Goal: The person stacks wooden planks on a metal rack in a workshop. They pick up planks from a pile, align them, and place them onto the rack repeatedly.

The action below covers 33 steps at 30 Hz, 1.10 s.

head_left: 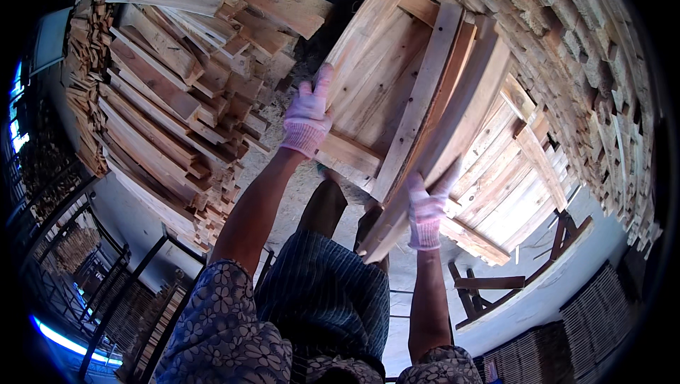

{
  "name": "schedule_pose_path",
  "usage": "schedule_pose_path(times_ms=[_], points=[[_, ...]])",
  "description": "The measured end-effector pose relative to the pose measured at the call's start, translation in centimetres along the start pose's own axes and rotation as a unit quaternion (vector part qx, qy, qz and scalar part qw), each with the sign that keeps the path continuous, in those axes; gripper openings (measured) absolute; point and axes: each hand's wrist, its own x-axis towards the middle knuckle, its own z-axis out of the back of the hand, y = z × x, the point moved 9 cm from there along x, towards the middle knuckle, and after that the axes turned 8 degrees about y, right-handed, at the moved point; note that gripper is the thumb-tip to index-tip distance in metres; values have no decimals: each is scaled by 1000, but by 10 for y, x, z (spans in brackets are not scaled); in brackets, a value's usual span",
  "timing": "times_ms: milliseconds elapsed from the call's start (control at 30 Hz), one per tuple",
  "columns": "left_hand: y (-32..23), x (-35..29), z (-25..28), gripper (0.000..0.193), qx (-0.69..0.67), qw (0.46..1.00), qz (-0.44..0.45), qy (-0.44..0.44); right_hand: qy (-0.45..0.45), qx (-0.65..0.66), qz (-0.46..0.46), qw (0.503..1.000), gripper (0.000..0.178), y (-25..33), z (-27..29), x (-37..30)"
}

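My left hand (309, 116), in a pale pink knitted glove, grips the near left edge of a framed wooden panel (375, 90). That panel is built of pale planks with raised strips along its sides and ends. My right hand (428, 212), gloved alike, holds a long wooden board (460, 125) near its lower end, with the thumb on one side and fingers on the other. The board leans along the panel's right side, slightly blurred. Beyond it, to the right, lies a second plank panel (499, 178) with cross strips, partly hidden by the board.
Piled wooden slats (163, 100) fill the left side. A tall stack of timber (567, 37) rises at the right. A dark wooden rack piece (489, 283) lies on the pale floor at lower right. Black metal railings (127, 299) stand at lower left.
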Motion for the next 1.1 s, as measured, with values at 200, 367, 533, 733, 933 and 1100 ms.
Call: schedule_pose_path(times_ms=[200,367,533,733,933,1100], points=[[-9,23,-4,84,-44,997,-51,-33,-15,-84,-110,990,110,-13,-121,101],[35,27,-22,72,-206,978,-8,-21,-35,-112,-71,991,111,-17,-145,108],[43,39,-27,61,-171,984,-54,-21,-47,-76,-35,995,112,-5,-189,104],[-21,-3,25,64,52,965,-114,-231,4,-47,-144,989,112,0,-145,91],[-121,-28,-60,89,-236,960,-132,67,-163,-117,-48,978,107,-14,52,38],[-152,9,-145,102,-324,934,-105,109,-44,-299,-88,949,93,-48,53,91]])
